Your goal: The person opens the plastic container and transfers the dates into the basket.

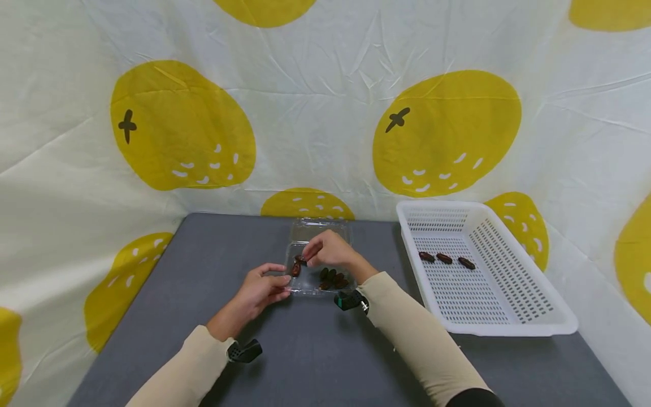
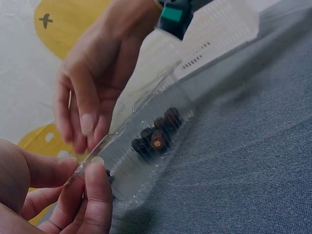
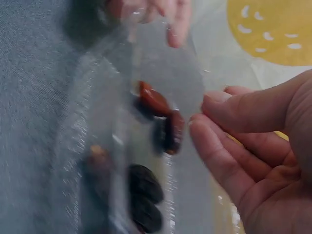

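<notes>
A clear plastic clamshell box [image 1: 310,288] lies on the table with its lid [image 1: 320,230] folded back. My left hand [image 1: 260,291] pinches the box's rim at the left, between thumb and fingers in the left wrist view. Over the box is my right hand [image 1: 329,249], its fingers loosely bent and nothing between them in the right wrist view. Just beside its fingertips are two reddish-brown dates, one glossy date [image 3: 174,131] and another date [image 3: 154,100] touching end to end. Several darker dates [image 1: 333,278] sit together at the box's front right.
A white slotted plastic basket [image 1: 508,329] stands on the right of the grey table [image 1: 224,249]. Three dates [image 1: 445,258] lie in a row on its floor. A white cloth with yellow fruit prints [image 1: 315,135] hangs behind the table.
</notes>
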`<move>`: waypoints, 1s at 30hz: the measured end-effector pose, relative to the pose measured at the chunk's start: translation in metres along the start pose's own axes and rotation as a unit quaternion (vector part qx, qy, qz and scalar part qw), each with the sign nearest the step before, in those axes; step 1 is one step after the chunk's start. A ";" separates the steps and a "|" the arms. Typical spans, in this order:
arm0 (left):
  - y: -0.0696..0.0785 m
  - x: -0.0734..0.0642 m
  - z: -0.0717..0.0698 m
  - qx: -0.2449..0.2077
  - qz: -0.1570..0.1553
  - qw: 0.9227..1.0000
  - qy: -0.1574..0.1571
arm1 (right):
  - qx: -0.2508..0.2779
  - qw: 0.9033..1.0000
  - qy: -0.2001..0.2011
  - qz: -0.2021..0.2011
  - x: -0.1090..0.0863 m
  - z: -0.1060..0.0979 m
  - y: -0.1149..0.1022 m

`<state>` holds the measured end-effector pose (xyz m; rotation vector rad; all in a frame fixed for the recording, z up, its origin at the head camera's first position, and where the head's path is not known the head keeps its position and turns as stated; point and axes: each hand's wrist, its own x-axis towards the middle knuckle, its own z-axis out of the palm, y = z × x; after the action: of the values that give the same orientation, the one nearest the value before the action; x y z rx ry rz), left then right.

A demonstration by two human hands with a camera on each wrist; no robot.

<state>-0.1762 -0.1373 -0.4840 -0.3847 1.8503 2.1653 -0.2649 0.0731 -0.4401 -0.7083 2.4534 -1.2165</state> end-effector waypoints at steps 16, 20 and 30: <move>0.002 0.000 -0.001 0.004 -0.002 1.000 -0.005 | -0.117 0.990 -0.051 -0.059 0.022 0.036 0.007; 0.003 0.000 -0.001 0.007 -0.004 1.000 -0.007 | -0.130 0.987 -0.065 -0.065 0.022 0.036 0.010; 0.001 0.003 -0.004 0.014 -0.003 1.000 -0.009 | -0.144 0.982 -0.100 -0.069 0.021 0.031 0.014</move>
<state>-0.1794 -0.1414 -0.4846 -0.3639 1.8652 2.1309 -0.2716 0.0483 -0.4706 -1.0398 2.4657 -0.7930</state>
